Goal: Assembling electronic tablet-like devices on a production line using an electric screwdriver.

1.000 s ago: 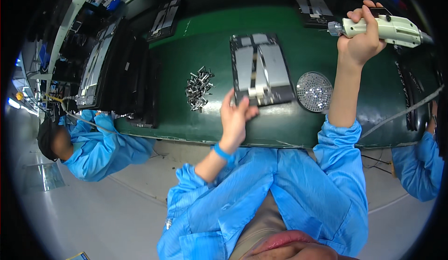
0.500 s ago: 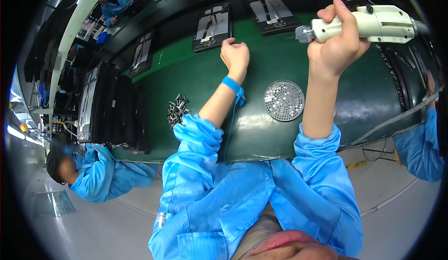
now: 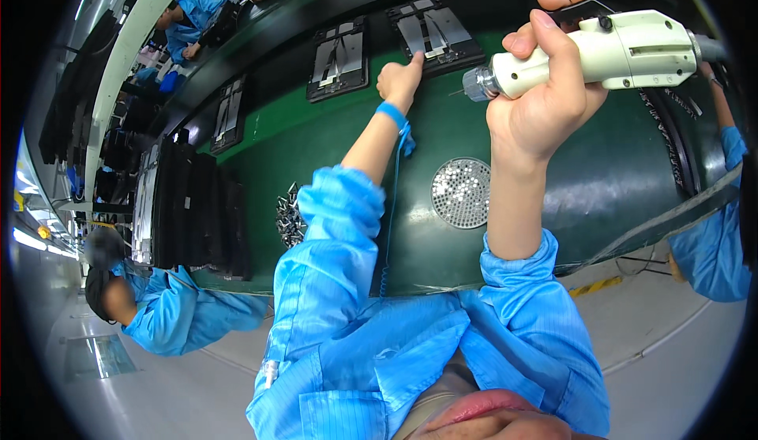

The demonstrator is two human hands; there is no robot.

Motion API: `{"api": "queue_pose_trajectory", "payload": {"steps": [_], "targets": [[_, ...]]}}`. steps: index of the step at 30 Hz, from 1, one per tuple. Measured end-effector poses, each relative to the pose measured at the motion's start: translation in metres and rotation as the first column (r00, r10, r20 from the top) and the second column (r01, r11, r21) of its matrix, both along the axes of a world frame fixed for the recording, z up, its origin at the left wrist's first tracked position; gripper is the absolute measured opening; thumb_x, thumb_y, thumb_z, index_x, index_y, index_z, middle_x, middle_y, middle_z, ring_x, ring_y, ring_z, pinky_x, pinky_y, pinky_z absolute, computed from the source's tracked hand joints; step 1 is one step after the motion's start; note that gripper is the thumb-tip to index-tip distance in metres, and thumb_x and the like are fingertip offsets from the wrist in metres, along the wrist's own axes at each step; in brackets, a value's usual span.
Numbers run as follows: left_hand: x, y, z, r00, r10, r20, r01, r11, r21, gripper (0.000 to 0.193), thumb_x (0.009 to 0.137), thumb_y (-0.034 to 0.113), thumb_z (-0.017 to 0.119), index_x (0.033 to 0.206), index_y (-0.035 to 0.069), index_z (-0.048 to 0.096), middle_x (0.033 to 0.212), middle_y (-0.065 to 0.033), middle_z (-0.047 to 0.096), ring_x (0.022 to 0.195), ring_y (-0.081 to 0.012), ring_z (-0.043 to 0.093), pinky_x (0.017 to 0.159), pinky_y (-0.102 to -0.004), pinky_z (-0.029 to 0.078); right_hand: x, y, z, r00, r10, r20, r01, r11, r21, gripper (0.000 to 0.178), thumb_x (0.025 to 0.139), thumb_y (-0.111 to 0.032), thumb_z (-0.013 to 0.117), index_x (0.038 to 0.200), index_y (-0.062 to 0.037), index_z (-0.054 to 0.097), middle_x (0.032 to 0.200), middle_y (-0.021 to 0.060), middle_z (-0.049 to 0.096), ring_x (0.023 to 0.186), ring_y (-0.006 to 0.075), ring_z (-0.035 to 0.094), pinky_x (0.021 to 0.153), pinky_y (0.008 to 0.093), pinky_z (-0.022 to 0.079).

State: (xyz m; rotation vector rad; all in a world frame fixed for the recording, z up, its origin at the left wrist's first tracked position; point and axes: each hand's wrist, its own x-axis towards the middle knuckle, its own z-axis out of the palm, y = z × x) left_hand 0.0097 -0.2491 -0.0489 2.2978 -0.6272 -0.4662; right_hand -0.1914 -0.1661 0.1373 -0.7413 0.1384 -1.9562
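Observation:
My right hand (image 3: 545, 97) is wrapped around a cream electric screwdriver (image 3: 608, 55). The driver's clear-capped nose and thin bit point left, apart from any device. My left hand (image 3: 399, 83) wears a blue wrist strap (image 3: 392, 112) with a coiled cord. One of its digits reaches out to the near edge of a flat black-framed device (image 3: 434, 36) with grey panels. The other fingers are curled, and whatever they may hold is hidden. A similar device (image 3: 338, 59) lies just left of that hand.
On the green bench (image 3: 332, 136) are a round perforated tray (image 3: 461, 193) of small shiny pieces and a pile of small dark parts (image 3: 290, 217). A third device (image 3: 228, 115) lies far left, beyond stacked black panels (image 3: 185, 203). A co-worker (image 3: 170, 306) sits at left.
My left hand has moved toward the right-hand device, and a digit now extends to its edge. The screwdriver has shifted left and slightly down in view. The devices appear farther left.

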Motion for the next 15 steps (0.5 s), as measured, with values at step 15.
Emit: {"api": "queue_pose_trajectory", "payload": {"steps": [15], "targets": [[-0.039,-0.064,0.002,0.961,-0.037,-0.274,0.053,0.997,0.053,0.062,0.073,0.035,0.078,0.123,0.003,0.06,0.127,-0.0156,0.058,0.119,-0.029,0.055,0.101,-0.038,0.042,-0.013,0.013,0.013,0.997,-0.068,-0.032,0.074,0.969,0.238,0.036,0.079,0.002,0.053,0.115,-0.0009,0.05,0.095,0.0085,0.059,0.056,0.0097,0.048,0.046,0.0192,0.04]]}}
